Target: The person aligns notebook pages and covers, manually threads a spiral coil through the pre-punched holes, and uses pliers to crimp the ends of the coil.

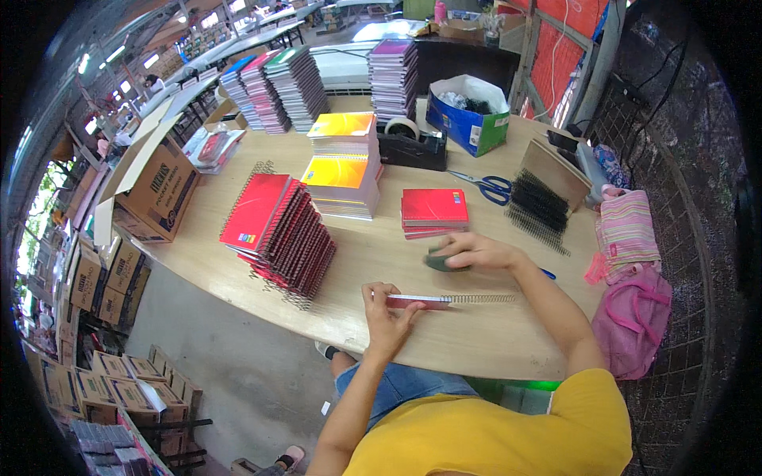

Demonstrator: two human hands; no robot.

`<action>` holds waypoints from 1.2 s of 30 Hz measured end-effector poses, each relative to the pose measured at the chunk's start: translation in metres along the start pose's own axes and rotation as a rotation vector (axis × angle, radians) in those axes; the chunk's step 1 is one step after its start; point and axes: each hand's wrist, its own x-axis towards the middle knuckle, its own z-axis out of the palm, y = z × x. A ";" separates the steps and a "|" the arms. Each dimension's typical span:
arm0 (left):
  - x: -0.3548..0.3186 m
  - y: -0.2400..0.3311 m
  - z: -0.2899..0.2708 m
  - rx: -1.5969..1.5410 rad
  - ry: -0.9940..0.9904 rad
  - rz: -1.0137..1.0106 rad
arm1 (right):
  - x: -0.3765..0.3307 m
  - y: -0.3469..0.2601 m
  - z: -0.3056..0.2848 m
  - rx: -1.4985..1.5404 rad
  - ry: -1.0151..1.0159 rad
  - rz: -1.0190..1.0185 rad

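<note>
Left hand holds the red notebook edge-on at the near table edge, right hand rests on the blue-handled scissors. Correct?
Not quite. In the head view the right hand rests on a small dark green object, not the scissors, which lie untouched farther back on the table. The left hand does hold the red notebook edge-on.

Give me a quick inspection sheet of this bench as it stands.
Surface: pale wooden table, crowded at the back.
Job's things: thin red notebook with wire spiral on its edge; small dark green pad.
Clutter: slanted stack of red spiral notebooks, orange-covered stacks, blue-handled scissors, black tape dispenser, black wire combs, pink striped bag.
Grippers: left hand grips the notebook; right hand rests on the pad.
Cables: white leads along the orange mesh panels.
Surroundings: brown cardboard cartons at left.
</note>
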 end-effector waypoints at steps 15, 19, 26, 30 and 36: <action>-0.007 -0.003 0.020 -0.100 -0.027 -0.031 | -0.036 -0.027 0.030 -0.144 -0.048 0.073; -0.007 -0.003 0.026 -0.167 -0.071 -0.095 | -0.038 -0.016 0.032 0.434 -0.031 0.096; -0.013 -0.016 0.033 -0.272 -0.129 -0.161 | -0.032 -0.038 0.039 -0.067 0.024 0.077; -0.005 0.002 0.030 -0.145 -0.127 -0.060 | -0.024 -0.012 0.036 -0.062 0.051 0.048; 0.001 -0.011 0.003 -0.841 -0.171 -0.342 | -0.021 -0.015 0.032 0.304 0.169 -0.033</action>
